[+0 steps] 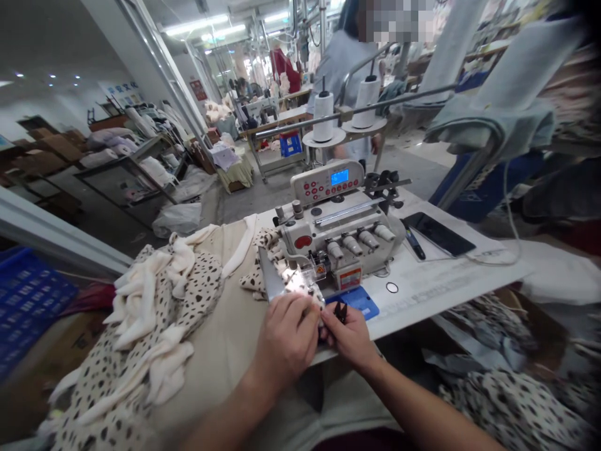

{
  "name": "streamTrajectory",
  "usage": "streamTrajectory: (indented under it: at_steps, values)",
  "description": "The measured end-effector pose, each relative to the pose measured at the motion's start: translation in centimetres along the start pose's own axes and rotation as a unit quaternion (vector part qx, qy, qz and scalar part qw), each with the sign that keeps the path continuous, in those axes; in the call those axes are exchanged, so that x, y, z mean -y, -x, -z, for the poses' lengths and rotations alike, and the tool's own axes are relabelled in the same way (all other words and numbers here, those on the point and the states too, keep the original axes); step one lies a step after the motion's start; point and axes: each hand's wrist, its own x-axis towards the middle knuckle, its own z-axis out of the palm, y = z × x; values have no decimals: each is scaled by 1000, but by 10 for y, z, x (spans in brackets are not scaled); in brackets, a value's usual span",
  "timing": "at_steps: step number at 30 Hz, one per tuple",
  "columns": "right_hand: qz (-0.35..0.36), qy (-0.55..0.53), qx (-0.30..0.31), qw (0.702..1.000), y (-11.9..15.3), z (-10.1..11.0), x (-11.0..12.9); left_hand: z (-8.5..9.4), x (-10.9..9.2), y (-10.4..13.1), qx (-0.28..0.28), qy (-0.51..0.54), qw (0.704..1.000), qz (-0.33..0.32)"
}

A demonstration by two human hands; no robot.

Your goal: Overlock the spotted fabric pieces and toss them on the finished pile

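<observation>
Just in front of the lit needle area of a white overlock sewing machine (338,219), both my hands hold spotted fabric (305,287). My left hand (288,332) has its fingers closed on the fabric's near edge. To its right, my right hand (348,332) pinches the same fabric, and dark thread snips (341,311) stick up out of that hand. Part of the fabric passes under the machine's presser area, and more of it lies behind to the left. The fingertips partly hide the held edge.
Spotted and cream garment pieces (164,313) are heaped on the table's left side. A phone (441,233) and a marker pen (415,243) lie right of the machine. Thread cones (323,118) stand behind it. A person (338,75) is beyond. A blue crate (32,307) is far left.
</observation>
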Motion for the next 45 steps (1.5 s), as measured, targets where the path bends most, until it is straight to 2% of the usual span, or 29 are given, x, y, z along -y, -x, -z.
streamTrajectory:
  at_steps: [7,14,17,19,22,24,26,29,32,36,41,45]
  values:
    - [-2,-25,1,1000,-2,1,-1,5,20,-10,27,58,997,53]
    - [-6,-24,-24,999,-3,0,-4,2,62,-31,65,70,991,98]
    - [-12,-22,-44,999,-4,-1,-3,1,75,-34,70,60,990,103]
    - [-21,-22,-60,998,-5,-1,1,4,76,-31,67,54,990,109]
    - [-38,5,-92,995,-5,2,13,14,66,-22,67,12,989,134]
    - [-28,74,-111,991,0,5,25,21,57,-16,79,-19,986,143]
    - [16,166,-114,979,6,7,36,27,50,-13,89,-28,986,136]
    - [93,251,-67,961,13,5,47,31,45,-12,110,-21,984,138]
    - [134,279,-1,951,13,-1,53,34,43,-13,152,-37,972,178]
    - [181,298,53,936,3,-11,64,44,37,-14,185,-77,956,216]
    - [177,346,136,911,-9,-27,81,62,23,-9,258,-63,928,261]
    - [145,346,242,895,-14,-26,93,74,2,-1,302,36,923,238]
